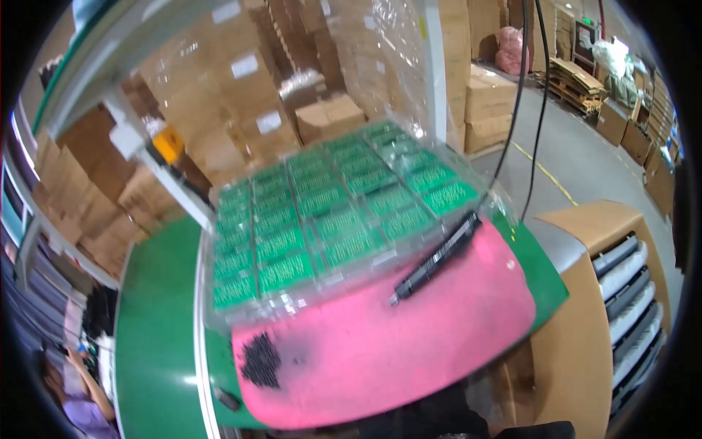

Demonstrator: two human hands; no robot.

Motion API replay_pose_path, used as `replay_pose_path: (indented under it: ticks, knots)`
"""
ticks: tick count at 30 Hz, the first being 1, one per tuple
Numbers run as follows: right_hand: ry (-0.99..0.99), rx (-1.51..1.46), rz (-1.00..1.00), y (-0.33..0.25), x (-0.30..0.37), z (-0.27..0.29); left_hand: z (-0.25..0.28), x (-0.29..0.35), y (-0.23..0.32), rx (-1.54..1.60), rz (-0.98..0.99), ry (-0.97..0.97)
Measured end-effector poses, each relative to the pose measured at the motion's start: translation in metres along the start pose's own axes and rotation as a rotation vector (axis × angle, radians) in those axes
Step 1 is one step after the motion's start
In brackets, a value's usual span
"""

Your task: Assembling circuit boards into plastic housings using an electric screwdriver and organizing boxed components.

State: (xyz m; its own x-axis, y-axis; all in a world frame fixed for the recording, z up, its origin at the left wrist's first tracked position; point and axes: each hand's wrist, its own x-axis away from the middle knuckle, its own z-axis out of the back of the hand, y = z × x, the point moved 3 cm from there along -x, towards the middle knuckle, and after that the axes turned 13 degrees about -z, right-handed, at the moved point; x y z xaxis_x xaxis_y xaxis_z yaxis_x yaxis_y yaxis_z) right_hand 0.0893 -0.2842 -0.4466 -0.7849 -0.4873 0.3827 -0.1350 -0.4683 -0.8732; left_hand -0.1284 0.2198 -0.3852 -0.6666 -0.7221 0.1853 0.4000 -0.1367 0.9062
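While neither hand shows anywhere in the head view, the bench carries the work by itself.

Hands: both out of sight, so I cannot tell whether they are open, closed or gripping anything.

Clear tray (344,212): a see-through blister tray rests across the far edge of the pink mat (409,344) and runs out over the green bench (157,344); its pockets keep the green circuit boards (281,271) apart in even rows, probably so they do not rub.

Electric screwdriver (436,257): black, lying slantwise with its tip down on the pink mat and its body against the near right corner of the tray; a dark cable (521,95) hangs from above towards it, which seems to keep it within reach.

Screws (261,360): a heap of small black ones on the near left of the mat, loose, likely laid there so they do not roll away.

Cardboard boxes (241,95): stacked beyond the bench.

Co-worker (77,399): seated far lower left, apart from this bench.
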Motion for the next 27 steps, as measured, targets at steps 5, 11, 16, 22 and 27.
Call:
replay_pose_path:
  ticks: [5, 11, 16, 22, 27]
  knots:
    - [-0.202, -0.221, -0.122, -0.176, -0.052, -0.062, 0.105, -0.055, 0.048, -0.39, -0.061, -0.028]
    - [-0.356, -0.203, -0.476, -0.258, 0.052, 0.046, -0.004, 0.075, 0.001, -0.571, 0.041, -0.218]
    - [-0.497, 0.278, 0.147, -0.416, 0.083, 0.094, -0.053, 0.191, 0.071, -0.689, -0.007, -0.319]
    - [-0.131, 0.535, 1.334, -0.598, 0.223, 0.119, 0.028, 0.256, 0.47, 0.209, -1.324, -0.008]
    - [-0.011, 0.743, 1.6, -0.654, 0.31, 0.059, 0.117, 0.325, 0.535, -0.305, -1.94, 0.854]
